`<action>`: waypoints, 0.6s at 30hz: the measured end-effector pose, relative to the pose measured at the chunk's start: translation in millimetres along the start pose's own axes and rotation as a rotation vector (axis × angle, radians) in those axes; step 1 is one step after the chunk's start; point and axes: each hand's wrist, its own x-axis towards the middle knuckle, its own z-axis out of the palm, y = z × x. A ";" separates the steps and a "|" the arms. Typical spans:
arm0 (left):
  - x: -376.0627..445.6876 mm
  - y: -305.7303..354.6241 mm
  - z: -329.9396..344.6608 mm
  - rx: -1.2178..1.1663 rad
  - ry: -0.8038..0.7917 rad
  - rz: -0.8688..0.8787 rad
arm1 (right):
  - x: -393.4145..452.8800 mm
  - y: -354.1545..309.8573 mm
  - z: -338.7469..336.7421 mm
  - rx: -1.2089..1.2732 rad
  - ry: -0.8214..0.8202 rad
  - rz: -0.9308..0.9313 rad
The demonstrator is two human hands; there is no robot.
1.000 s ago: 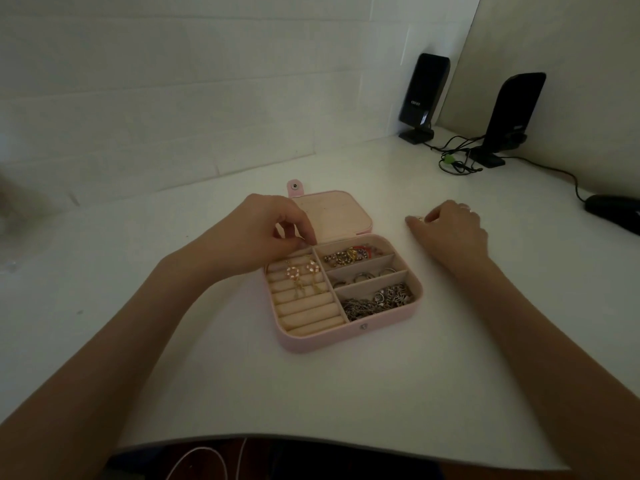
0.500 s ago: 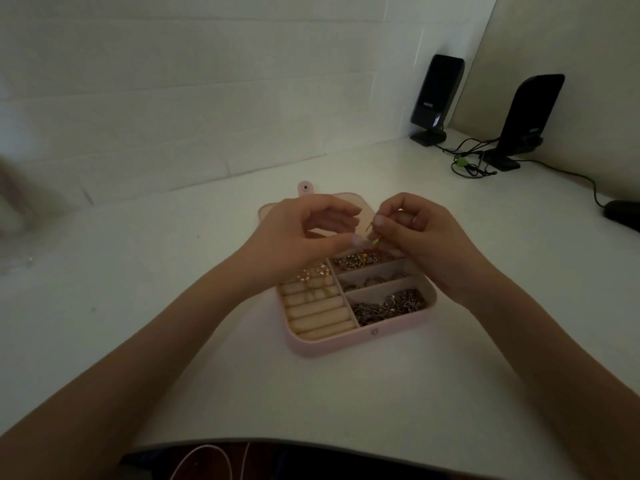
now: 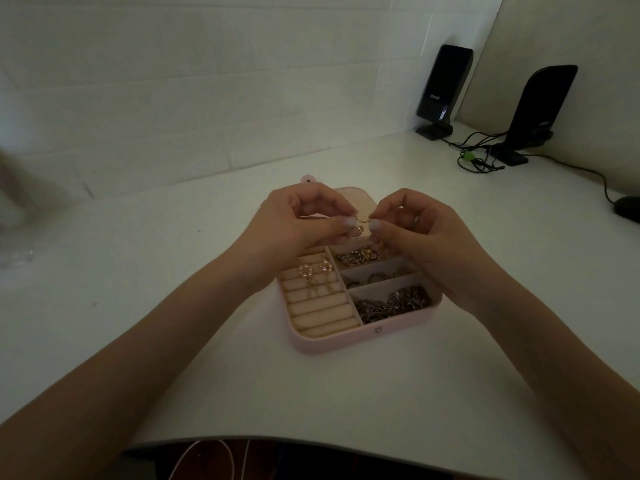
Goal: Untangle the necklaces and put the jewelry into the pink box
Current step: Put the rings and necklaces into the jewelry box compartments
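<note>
- above the far half of the open pink rounded-square jewelry box [image 3: 346, 341], both hands meet fingertip to fingertip, raised off the white tabletop [image 3: 207, 271].
- the left hand [image 3: 304, 220] has its fingers curled, thumb and forefinger pinching one end of a small thin gold piece of jewelry [image 3: 362, 220].
- the right hand [image 3: 422, 230] is curled the same way and pinches the other end of that gold piece; what kind of piece it is cannot be told, it is too small and dim.
- the box lies flat near the table's middle, its lid [image 3: 353, 199] folded back behind the hands, with a snap tab [image 3: 307, 179] at the far edge.
- on the left side of the box, rows of cream ring rolls [image 3: 322, 313] hold two gold dangling earrings [image 3: 315, 271].
- on the right side are three compartments: the far one holds small gold and mixed-colour pieces [image 3: 356, 257], the middle one rings [image 3: 374, 278], the near one a heap of dark silver chains [image 3: 391, 303].
- at the far right corner stand two black upright speakers [image 3: 443, 84] with tangled black cables [image 3: 478, 157], and a black mouse [image 3: 628, 207] lies at the right edge.
</note>
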 end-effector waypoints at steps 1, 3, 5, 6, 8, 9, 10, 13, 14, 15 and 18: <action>0.5 0.1 -0.8 -0.024 -0.001 -0.020 | 0.0 0.5 0.6 -0.031 0.007 -0.018; 1.1 -0.1 -1.5 -0.049 -0.011 -0.051 | 0.1 1.3 2.3 -0.120 0.030 -0.061; 1.1 -0.2 -1.5 -0.070 -0.019 -0.077 | -0.1 2.1 4.0 -0.194 0.055 -0.119; 1.0 0.1 -1.2 -0.077 -0.024 -0.085 | -0.3 2.6 4.3 -0.215 0.069 -0.143; 0.5 0.4 -0.7 -0.063 -0.029 -0.086 | -0.7 3.6 4.7 -0.249 0.091 -0.182; 0.4 0.3 -0.9 -0.041 -0.027 -0.080 | -0.9 3.9 5.3 -0.261 0.094 -0.197; 0.6 0.1 -1.0 -0.020 -0.023 -0.076 | -0.8 4.2 6.0 -0.266 0.093 -0.206; 1.0 0.0 -1.0 0.010 -0.019 -0.073 | -0.3 4.6 6.4 -0.255 0.086 -0.198; 1.2 0.3 -1.3 0.015 -0.015 -0.069 | 0.1 4.3 6.0 -0.244 0.079 -0.185; 1.5 0.8 -2.3 0.023 -0.009 -0.061 | 0.3 4.1 5.6 -0.232 0.068 -0.174; 2.6 5.0 -10.3 0.159 -0.020 0.017 | -0.8 3.0 6.1 -0.204 0.035 -0.170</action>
